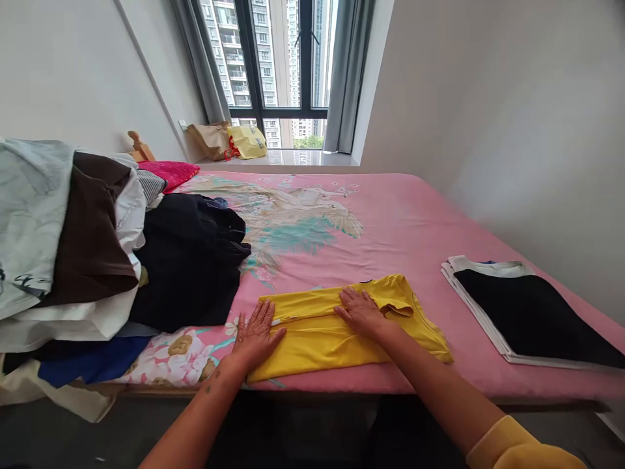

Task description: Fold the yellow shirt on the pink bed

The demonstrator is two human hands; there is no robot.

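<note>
A yellow T-shirt (317, 345) lies folded into a long strip near the front edge of the bed. Its left end is under my left hand (256, 335), which rests flat with the fingers spread. My right hand (362, 314) presses flat on the upper middle of the shirt, fingers stretched out. A sleeve opening and the neckline side show to the right of that hand. A small white tag strip sits beside my left fingertips. Neither hand grips anything.
The bed (390, 215) has a pink sheet with a bird print. A heap of loose clothes (97, 247) covers its left side, black garments (190, 260) nearest the shirt. At right lies a folded stack (527, 312), black on white. Bags (247, 141) stand on the windowsill.
</note>
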